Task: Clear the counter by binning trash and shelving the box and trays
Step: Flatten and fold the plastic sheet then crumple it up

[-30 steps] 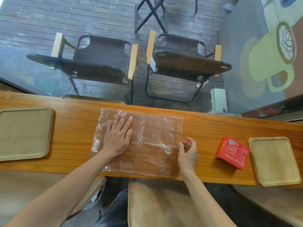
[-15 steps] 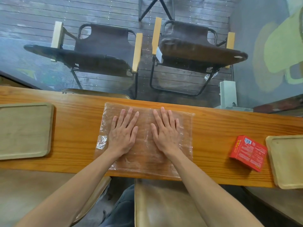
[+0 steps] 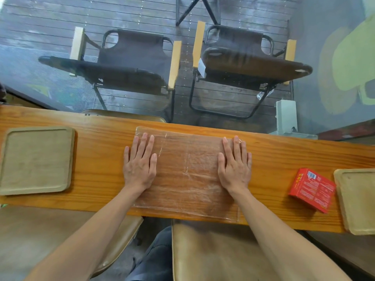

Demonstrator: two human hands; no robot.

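A clear plastic sheet lies flat across the middle of the counter. A red box rests flat beside the right tray; the left tray sits well apart.

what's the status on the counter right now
Both hands, left and right, flat on plastic wrap. Red box, trays untouched. Nothing in the way.

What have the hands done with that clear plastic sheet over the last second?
The right hand came flat onto the plastic sheet, then both hands slid apart to its side edges, the left hand going left, smoothing it. Nothing gripped. The red box and both trays seem unmoved.
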